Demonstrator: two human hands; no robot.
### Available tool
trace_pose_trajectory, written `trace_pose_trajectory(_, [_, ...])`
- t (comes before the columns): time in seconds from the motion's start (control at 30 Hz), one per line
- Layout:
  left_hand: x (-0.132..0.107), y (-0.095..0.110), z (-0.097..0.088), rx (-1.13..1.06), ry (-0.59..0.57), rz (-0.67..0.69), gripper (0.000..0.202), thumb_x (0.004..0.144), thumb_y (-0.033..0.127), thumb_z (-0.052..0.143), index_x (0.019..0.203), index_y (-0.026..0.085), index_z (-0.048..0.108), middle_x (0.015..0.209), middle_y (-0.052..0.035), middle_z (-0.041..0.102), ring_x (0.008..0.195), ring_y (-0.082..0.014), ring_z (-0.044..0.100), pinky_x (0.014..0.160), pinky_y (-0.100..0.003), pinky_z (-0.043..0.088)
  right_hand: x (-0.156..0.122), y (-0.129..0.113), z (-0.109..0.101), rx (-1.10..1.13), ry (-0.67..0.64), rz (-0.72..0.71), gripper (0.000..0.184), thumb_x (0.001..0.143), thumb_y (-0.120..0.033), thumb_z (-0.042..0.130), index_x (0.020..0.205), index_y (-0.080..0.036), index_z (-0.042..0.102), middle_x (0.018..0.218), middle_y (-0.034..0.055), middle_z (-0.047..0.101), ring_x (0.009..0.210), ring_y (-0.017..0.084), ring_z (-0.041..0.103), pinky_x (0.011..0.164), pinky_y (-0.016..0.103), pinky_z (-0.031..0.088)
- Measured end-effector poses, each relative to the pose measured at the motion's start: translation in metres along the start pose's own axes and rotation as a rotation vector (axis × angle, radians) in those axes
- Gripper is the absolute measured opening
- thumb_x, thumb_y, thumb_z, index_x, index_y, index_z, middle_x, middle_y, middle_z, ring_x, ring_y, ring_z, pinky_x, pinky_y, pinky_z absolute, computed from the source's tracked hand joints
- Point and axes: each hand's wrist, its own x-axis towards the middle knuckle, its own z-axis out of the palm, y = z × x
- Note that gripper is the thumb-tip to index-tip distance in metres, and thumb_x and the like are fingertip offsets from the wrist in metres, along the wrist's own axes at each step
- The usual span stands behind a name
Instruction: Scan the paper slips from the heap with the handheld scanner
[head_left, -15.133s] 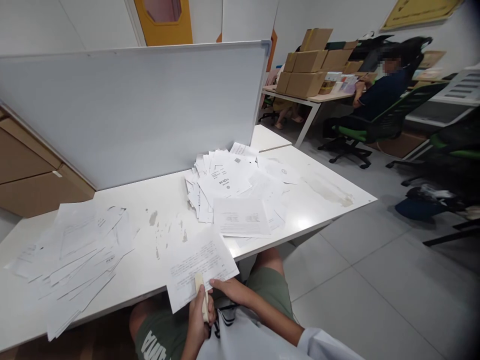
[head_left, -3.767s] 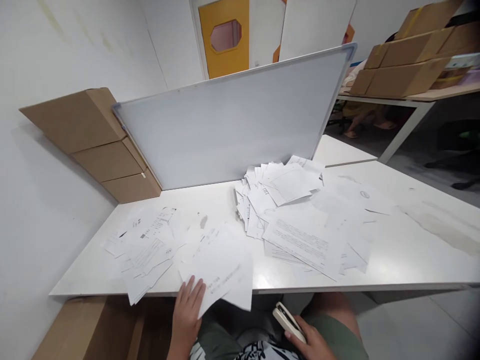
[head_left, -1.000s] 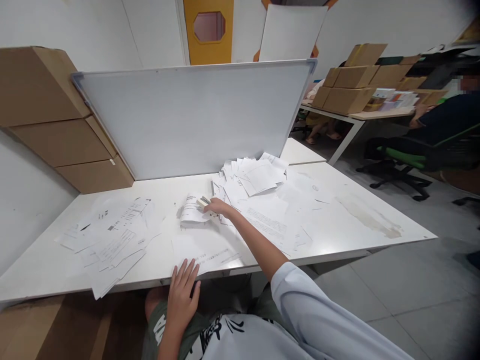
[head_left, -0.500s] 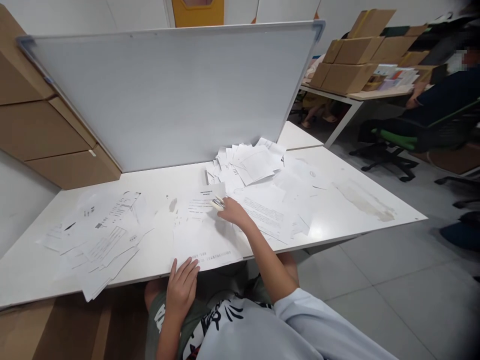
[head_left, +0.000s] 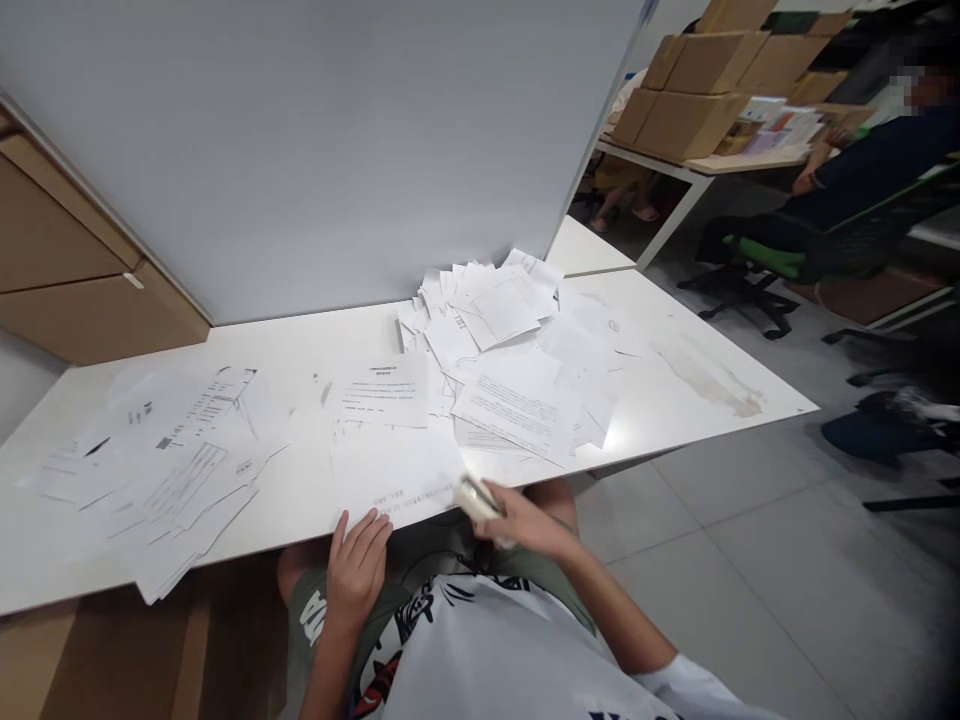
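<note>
White stapler (head_left: 477, 498) in the closed right grip (head_left: 528, 525), nose angled left toward the sheet (head_left: 394, 470) beneath the open, spread left grip (head_left: 358, 570) on the tabletop (head_left: 285, 345).

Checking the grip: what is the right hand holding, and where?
A stapler, gripped near its rear end by the fingers of the right hand; blur hides details.

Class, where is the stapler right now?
In the head view, the stapler is in the right hand, at the near edge of the table, by the right end of the loose sheet nearest the left hand.
</note>
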Motion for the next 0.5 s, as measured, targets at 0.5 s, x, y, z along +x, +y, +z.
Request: trace_pose_trajectory(0.5, [-0.001, 0.023, 0.024, 0.124, 0.136, -0.011, 0.015, 0.083, 0.005, 0.057, 0.095, 0.013, 0.063, 0.089, -0.0069, 0.069, 0.090, -0.0193, 0.064, 0.105, -0.044, 0.035, 0.028, 0.055, 0.075, 0.766, -0.350, -0.110, 0.042, 0.070, -0.040, 0.065, 0.097, -0.007, 0.063, 0.059, 0.0017, 0.063, 0.032, 0.005, 0.039, 0.035, 0.021, 0.025])
